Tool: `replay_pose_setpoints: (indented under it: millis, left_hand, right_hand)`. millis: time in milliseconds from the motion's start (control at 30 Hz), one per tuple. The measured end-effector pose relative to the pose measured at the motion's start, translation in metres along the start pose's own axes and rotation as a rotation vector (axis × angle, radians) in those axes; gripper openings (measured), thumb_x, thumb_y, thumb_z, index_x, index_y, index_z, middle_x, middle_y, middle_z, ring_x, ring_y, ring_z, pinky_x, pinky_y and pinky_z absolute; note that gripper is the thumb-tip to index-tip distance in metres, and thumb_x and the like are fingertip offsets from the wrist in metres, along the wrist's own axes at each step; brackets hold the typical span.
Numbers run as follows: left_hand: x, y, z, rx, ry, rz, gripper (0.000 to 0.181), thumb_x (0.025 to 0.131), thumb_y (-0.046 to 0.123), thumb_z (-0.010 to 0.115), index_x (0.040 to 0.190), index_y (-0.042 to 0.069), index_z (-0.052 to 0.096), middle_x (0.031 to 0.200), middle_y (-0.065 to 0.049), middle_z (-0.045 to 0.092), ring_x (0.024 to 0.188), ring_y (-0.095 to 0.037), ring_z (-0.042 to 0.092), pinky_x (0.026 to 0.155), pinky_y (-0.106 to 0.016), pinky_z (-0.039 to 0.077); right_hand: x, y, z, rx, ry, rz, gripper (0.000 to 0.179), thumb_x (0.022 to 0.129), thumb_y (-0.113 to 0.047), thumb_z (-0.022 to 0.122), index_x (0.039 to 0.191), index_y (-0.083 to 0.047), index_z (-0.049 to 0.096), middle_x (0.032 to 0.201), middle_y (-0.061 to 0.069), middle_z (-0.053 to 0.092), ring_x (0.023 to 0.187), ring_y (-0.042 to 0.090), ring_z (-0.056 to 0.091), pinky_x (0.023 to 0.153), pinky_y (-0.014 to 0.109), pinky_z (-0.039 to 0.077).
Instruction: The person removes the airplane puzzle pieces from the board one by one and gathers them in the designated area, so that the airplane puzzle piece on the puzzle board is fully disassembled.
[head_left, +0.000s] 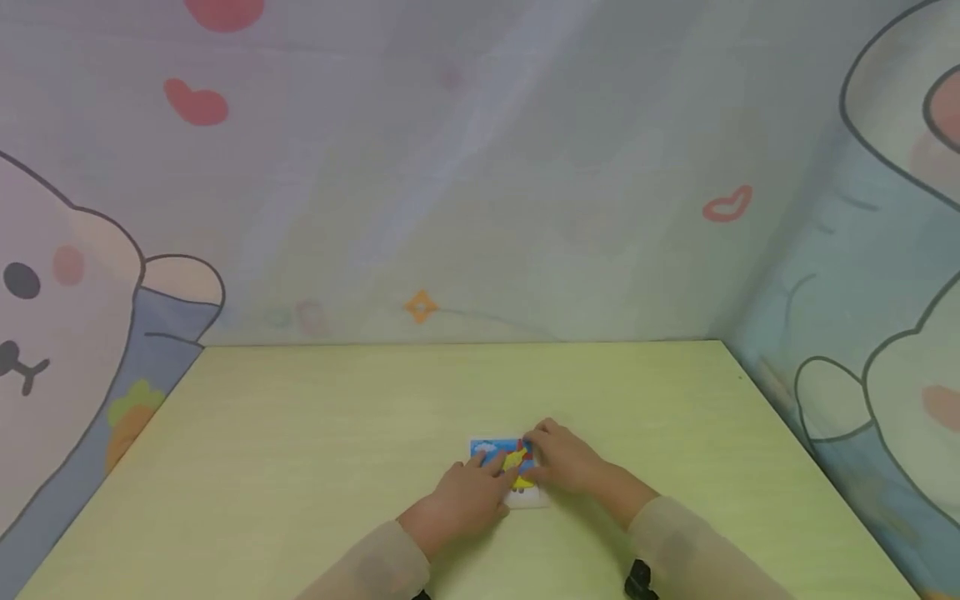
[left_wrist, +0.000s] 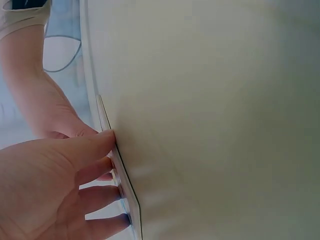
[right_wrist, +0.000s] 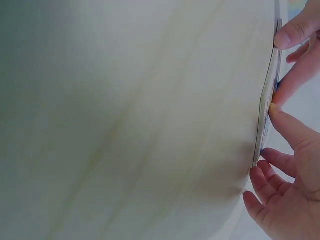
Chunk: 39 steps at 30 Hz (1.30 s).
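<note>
the board (head_left: 517, 458) is on the table (head_left: 300, 500), low in the head view and just right of the middle. only that view shows its face: blue with a white cloud at upper left, yellow shapes with red near the middle and right, and a pale strip along the bottom. both wrist views catch it nearly edge-on, as a thin slab; it slants down the lower left of the left wrist view and runs steeply along the right side of the right wrist view.

the left hand (head_left: 472, 496) reaches in from the lower left of the head view, palm down, its fingers spread and fairly straight across the face. the left wrist view adds what the head view hardly shows: the thumb set against the near edge, the fingertips on the face.

the right hand (head_left: 566, 458) comes from the lower right, bent inward at the board's right side. the right wrist view shows its thumb and forefinger apart, both at the board, the other fingers curled lower down; one cannot tell whether it pinches anything. pale sleeves (head_left: 697, 542) cover both forearms.
</note>
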<state>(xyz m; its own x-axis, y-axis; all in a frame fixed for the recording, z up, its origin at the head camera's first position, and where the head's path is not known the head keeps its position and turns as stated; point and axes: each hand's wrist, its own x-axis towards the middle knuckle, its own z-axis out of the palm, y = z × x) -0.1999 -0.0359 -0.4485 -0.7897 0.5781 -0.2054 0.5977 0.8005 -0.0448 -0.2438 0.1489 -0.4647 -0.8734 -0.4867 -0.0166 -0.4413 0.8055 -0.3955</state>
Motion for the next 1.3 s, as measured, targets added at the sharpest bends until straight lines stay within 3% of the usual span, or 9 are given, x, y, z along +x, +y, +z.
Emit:
replay_pose_setpoints:
  millis: [367, 600, 700, 933, 1133, 1300]
  left_hand:
    - [0.004, 0.003, -0.002, 0.061, 0.057, 0.051, 0.053, 0.091, 0.041, 0.057, 0.139, 0.022, 0.046, 0.142, -0.008, 0.041, 0.124, -0.03, 0.044, 0.09, -0.039, 0.046]
    - [0.005, 0.004, -0.006, 0.078, -0.002, 0.007, 0.055, 0.091, 0.046, 0.053, 0.142, 0.031, 0.039, 0.146, -0.009, 0.035, 0.125, -0.029, 0.041, 0.082, -0.038, 0.049]
    - [0.004, 0.005, -0.009, 0.081, -0.024, -0.002, 0.055, 0.091, 0.047, 0.053, 0.142, 0.033, 0.039, 0.145, -0.007, 0.037, 0.125, -0.029, 0.04, 0.084, -0.039, 0.047]
    - [0.002, 0.005, -0.01, 0.06, -0.018, 0.011, 0.054, 0.091, 0.045, 0.054, 0.142, 0.03, 0.041, 0.145, -0.008, 0.037, 0.13, -0.028, 0.036, 0.095, -0.044, 0.04]
    - [0.003, 0.005, -0.009, 0.044, -0.025, 0.004, 0.054, 0.091, 0.045, 0.054, 0.142, 0.031, 0.04, 0.146, -0.009, 0.035, 0.13, -0.026, 0.037, 0.092, -0.043, 0.043]
    - [0.004, 0.005, -0.009, 0.04, -0.038, 0.0, 0.055, 0.091, 0.045, 0.054, 0.142, 0.03, 0.039, 0.146, -0.008, 0.034, 0.131, -0.027, 0.037, 0.089, -0.039, 0.046]
  right_hand:
    - [-0.002, 0.0, -0.006, 0.075, 0.002, 0.079, 0.049, 0.076, -0.024, 0.078, 0.115, 0.001, 0.059, 0.112, 0.012, 0.05, 0.1, 0.027, 0.054, 0.088, 0.041, 0.044]
    - [-0.001, 0.004, -0.005, 0.088, 0.009, 0.091, 0.049, 0.076, -0.025, 0.077, 0.114, 0.0, 0.059, 0.114, 0.012, 0.05, 0.102, 0.027, 0.054, 0.089, 0.041, 0.044]
    - [-0.002, 0.001, -0.006, 0.12, -0.002, 0.089, 0.048, 0.076, -0.024, 0.077, 0.114, 0.001, 0.059, 0.115, 0.012, 0.05, 0.103, 0.028, 0.054, 0.09, 0.043, 0.044]
    - [-0.002, 0.001, -0.009, 0.096, -0.005, 0.052, 0.048, 0.077, -0.025, 0.077, 0.111, 0.002, 0.059, 0.113, 0.014, 0.05, 0.102, 0.03, 0.054, 0.089, 0.044, 0.043]
    - [-0.004, 0.003, -0.01, 0.091, 0.013, -0.016, 0.05, 0.079, -0.032, 0.075, 0.109, 0.004, 0.057, 0.11, 0.015, 0.049, 0.097, 0.03, 0.054, 0.086, 0.043, 0.045]
    - [-0.003, -0.001, -0.012, 0.121, -0.003, 0.008, 0.048, 0.077, -0.024, 0.077, 0.109, 0.004, 0.056, 0.111, 0.016, 0.049, 0.098, 0.031, 0.053, 0.088, 0.045, 0.043]
